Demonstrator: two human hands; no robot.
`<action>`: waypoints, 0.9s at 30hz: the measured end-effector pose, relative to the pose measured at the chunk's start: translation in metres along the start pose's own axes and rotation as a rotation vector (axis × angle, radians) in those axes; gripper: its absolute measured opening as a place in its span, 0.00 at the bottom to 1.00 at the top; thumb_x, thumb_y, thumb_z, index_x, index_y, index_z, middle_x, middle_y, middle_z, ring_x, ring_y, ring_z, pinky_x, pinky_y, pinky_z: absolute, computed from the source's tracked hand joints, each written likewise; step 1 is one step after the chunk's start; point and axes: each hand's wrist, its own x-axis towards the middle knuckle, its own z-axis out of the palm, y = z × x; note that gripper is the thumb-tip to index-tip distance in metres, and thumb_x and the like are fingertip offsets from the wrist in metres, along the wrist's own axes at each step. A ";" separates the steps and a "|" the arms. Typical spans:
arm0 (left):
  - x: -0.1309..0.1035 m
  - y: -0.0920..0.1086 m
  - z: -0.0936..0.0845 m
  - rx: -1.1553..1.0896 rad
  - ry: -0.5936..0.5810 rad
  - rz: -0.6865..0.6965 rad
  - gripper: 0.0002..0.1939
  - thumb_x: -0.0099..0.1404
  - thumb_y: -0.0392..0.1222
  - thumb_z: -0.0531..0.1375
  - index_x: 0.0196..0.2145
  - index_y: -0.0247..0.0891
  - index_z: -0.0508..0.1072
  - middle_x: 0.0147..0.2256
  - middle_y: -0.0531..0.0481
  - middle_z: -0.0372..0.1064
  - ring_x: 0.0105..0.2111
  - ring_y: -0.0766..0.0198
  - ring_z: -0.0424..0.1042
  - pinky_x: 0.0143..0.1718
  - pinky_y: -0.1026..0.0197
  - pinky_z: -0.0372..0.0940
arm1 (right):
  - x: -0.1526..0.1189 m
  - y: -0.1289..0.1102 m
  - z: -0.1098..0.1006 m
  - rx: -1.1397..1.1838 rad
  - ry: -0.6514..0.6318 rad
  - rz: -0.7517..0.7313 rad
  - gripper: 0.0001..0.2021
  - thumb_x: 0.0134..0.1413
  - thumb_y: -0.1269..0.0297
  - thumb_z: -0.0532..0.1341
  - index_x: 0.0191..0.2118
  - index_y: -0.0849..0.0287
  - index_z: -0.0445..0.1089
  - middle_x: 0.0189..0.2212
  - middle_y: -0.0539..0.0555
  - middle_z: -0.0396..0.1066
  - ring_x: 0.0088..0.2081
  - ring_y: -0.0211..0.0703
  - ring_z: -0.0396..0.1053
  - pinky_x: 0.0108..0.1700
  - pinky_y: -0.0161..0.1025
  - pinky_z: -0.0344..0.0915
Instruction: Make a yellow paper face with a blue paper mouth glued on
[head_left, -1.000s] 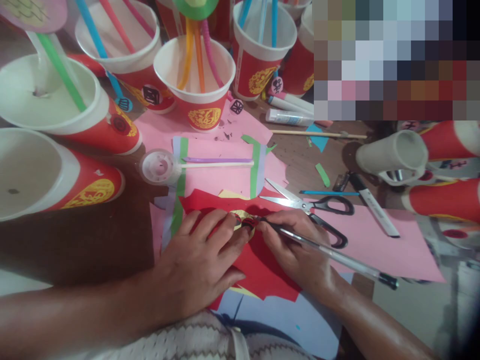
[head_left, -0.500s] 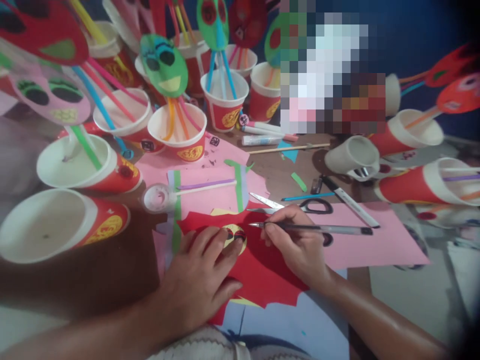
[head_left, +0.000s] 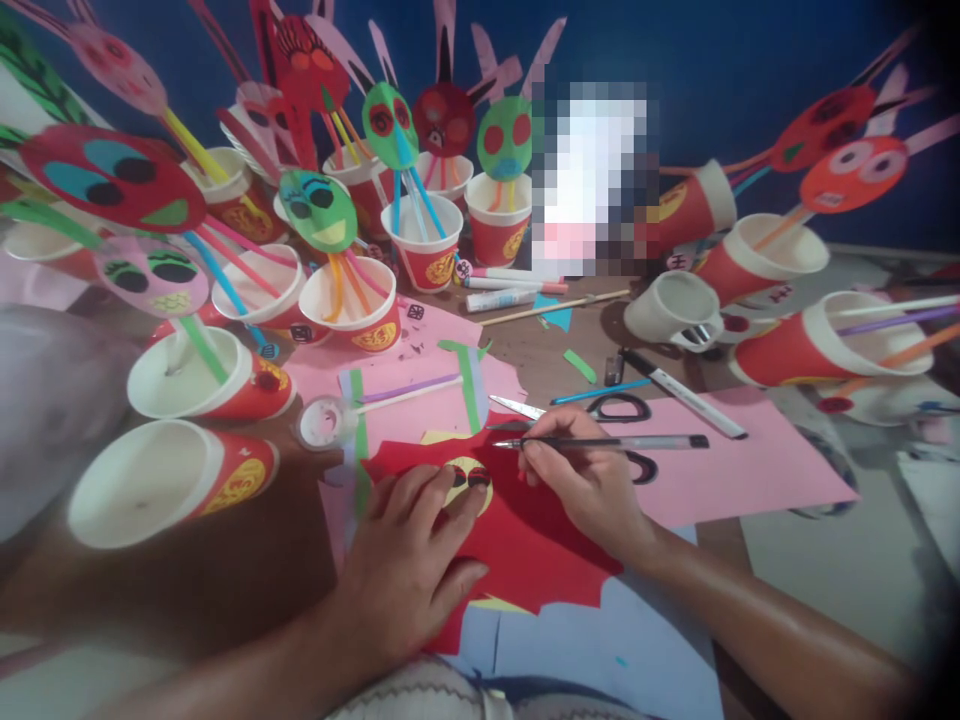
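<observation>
My left hand [head_left: 409, 560] lies flat with spread fingers on a red paper sheet [head_left: 544, 530] with jagged edges. Its fingertips press a small yellow paper disc [head_left: 472, 492] bearing two dark eye shapes; part of the disc is hidden under the fingers. My right hand [head_left: 581, 480] pinches a clear-barrelled pen [head_left: 645, 442] with a dark cap end, its tip pointing left just above the red sheet, to the upper right of the disc. Behind the pen lie scissors [head_left: 517, 408] with black handles, the blades partly open.
Paper cups [head_left: 176, 480] holding paper faces on straws stand left and behind. A white mug [head_left: 671, 308], a marker [head_left: 697, 400] and pink paper [head_left: 757, 460] lie to the right. A tape roll [head_left: 321, 422] sits left of the red sheet. One area at the back is pixelated.
The view has tilted up a little, showing more of the paper faces and blue wall. Both hands, the pen and the disc keep nearly the same places on the red sheet.
</observation>
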 end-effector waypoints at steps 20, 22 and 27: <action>-0.001 0.000 -0.001 -0.052 -0.024 -0.036 0.19 0.61 0.45 0.55 0.49 0.37 0.67 0.51 0.42 0.63 0.51 0.51 0.59 0.49 0.48 0.58 | 0.000 -0.003 -0.001 -0.025 -0.014 0.015 0.03 0.56 0.67 0.57 0.33 0.57 0.62 0.22 0.47 0.67 0.24 0.35 0.65 0.27 0.33 0.63; -0.001 0.000 -0.001 -0.060 -0.022 -0.038 0.19 0.62 0.45 0.55 0.49 0.37 0.67 0.52 0.42 0.63 0.51 0.50 0.59 0.49 0.48 0.58 | 0.000 -0.002 0.000 -0.026 -0.012 0.013 0.02 0.56 0.67 0.57 0.33 0.57 0.62 0.22 0.47 0.67 0.24 0.35 0.65 0.27 0.33 0.63; -0.001 -0.001 -0.001 -0.065 -0.010 -0.026 0.19 0.62 0.46 0.54 0.49 0.37 0.67 0.52 0.41 0.62 0.51 0.50 0.59 0.48 0.47 0.58 | -0.001 0.000 0.000 -0.014 -0.019 0.007 0.03 0.56 0.66 0.57 0.34 0.57 0.62 0.22 0.46 0.67 0.24 0.35 0.65 0.27 0.34 0.63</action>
